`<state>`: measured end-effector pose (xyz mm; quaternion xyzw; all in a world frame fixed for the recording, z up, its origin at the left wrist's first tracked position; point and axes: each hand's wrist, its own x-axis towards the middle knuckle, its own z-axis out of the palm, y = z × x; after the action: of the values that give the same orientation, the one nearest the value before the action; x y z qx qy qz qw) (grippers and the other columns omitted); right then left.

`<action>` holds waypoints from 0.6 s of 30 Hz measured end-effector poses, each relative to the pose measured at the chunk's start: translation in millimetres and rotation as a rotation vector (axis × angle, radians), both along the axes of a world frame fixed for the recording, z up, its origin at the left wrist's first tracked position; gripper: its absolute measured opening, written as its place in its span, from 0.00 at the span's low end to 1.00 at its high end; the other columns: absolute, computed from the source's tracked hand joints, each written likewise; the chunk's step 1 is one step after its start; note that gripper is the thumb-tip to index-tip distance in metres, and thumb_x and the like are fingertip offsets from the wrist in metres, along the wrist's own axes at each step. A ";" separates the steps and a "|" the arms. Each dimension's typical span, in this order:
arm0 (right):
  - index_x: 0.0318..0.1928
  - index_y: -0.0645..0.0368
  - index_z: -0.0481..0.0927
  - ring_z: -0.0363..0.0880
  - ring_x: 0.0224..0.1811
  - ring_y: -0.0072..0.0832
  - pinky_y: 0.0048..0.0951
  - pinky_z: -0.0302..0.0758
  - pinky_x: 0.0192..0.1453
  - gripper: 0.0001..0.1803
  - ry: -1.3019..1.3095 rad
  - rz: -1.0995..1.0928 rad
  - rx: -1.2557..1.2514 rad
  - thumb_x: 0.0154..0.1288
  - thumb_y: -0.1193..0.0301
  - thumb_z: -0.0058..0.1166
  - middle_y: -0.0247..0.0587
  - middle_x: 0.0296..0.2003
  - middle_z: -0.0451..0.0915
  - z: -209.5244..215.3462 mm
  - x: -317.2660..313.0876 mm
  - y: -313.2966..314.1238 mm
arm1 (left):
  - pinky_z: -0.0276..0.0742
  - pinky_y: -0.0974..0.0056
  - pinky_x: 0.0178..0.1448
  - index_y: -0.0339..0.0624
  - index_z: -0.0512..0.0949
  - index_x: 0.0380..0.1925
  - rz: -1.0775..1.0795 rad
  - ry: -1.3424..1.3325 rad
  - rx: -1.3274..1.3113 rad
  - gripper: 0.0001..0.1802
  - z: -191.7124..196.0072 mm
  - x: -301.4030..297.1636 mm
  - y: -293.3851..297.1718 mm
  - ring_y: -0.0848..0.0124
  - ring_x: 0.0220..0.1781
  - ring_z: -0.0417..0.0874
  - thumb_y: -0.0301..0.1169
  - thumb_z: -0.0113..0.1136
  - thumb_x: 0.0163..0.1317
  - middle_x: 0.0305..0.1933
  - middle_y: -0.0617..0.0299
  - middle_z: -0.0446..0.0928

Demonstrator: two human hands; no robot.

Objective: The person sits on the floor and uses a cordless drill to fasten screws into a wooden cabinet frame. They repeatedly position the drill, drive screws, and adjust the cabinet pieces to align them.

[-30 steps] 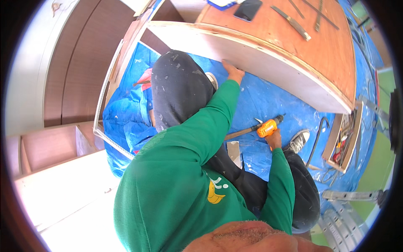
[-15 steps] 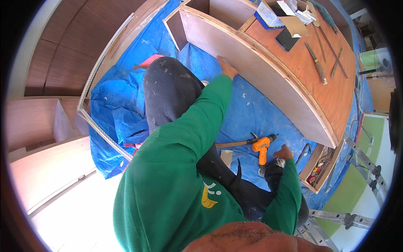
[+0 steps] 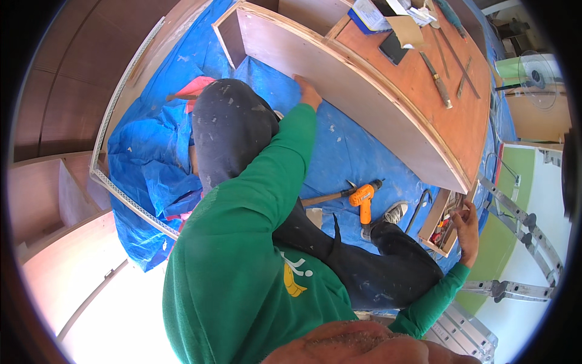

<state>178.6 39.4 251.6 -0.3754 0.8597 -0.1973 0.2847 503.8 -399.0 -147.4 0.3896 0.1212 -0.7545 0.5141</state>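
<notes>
Wooden cabinet's (image 3: 364, 103) pale side is touched by L hand (image 3: 309, 94); fingers partly hidden, so whether its grip is wide or narrow can't be told. R hand (image 3: 465, 230) is held at open toolbox (image 3: 428, 225), nr cabinet's far R end; whether anything's held in that grip can't be told. In front of cabinet, orange drill (image 3: 364, 197) is laid on blue sheeting (image 3: 336, 145), w/ wooden-handled tool (image 3: 324, 199) beside. Dark phone (image 3: 394, 50) is set atop cabinet.

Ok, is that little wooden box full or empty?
Not empty: tools, some partly red, show inside the wooden box near the right hand.
</notes>
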 end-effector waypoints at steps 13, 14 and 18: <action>0.73 0.60 0.66 0.77 0.39 0.23 0.28 0.76 0.47 0.33 0.042 -0.026 0.099 0.70 0.73 0.62 0.35 0.37 0.77 10.7 25.3 28.0 | 0.54 0.40 0.81 0.51 0.65 0.74 -0.226 0.064 0.160 0.60 -9.7 -79.1 67.5 0.56 0.74 0.69 0.87 0.27 0.59 0.74 0.59 0.69; 0.73 0.60 0.66 0.77 0.38 0.23 0.28 0.76 0.46 0.33 0.040 -0.025 0.080 0.70 0.73 0.61 0.35 0.36 0.76 10.5 26.0 29.2 | 0.51 0.40 0.82 0.49 0.65 0.74 -0.267 0.039 0.173 0.61 -10.5 -82.8 70.4 0.54 0.74 0.68 0.86 0.27 0.60 0.74 0.58 0.69; 0.74 0.57 0.66 0.75 0.37 0.21 0.26 0.73 0.44 0.35 0.039 -0.028 0.062 0.69 0.73 0.61 0.34 0.35 0.76 10.3 20.8 44.0 | 0.41 0.38 0.85 0.43 0.62 0.76 -0.319 -0.027 0.229 0.64 -3.3 -93.6 81.5 0.49 0.79 0.63 0.87 0.26 0.59 0.76 0.52 0.66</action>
<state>199.4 83.4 261.9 -0.3582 0.8758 -0.1671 0.2768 410.2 -317.4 -150.7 0.4700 0.1361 -0.8023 0.3417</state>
